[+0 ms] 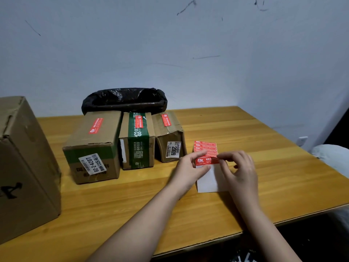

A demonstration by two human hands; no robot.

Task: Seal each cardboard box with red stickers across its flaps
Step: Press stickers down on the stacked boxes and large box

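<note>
On the wooden table (217,214) three sealed cardboard boxes stand in a row at about eleven o'clock from the hands: the left box (94,148) with green tape low on its front and a white label, the middle box (137,142) wrapped in a green band, and the right box (169,137), smaller and dented. Each carries one red sticker across its top flaps. Behind them, at twelve o'clock, sits a bin lined with a black bag (124,100). A large plain carton (24,167) stands at nine o'clock, at the table's left edge.

Just right of the small box lies the sticker sheet (206,163), red strips at its far end and bare white backing nearer the person. The left hand (188,167) pinches the sheet's left edge, thumb on the red sticker (205,160) nearest the bare backing. The right hand (239,171) has its fingers curled, thumb and forefinger nipping that sticker's right end, which looks lifted off the backing.
</note>
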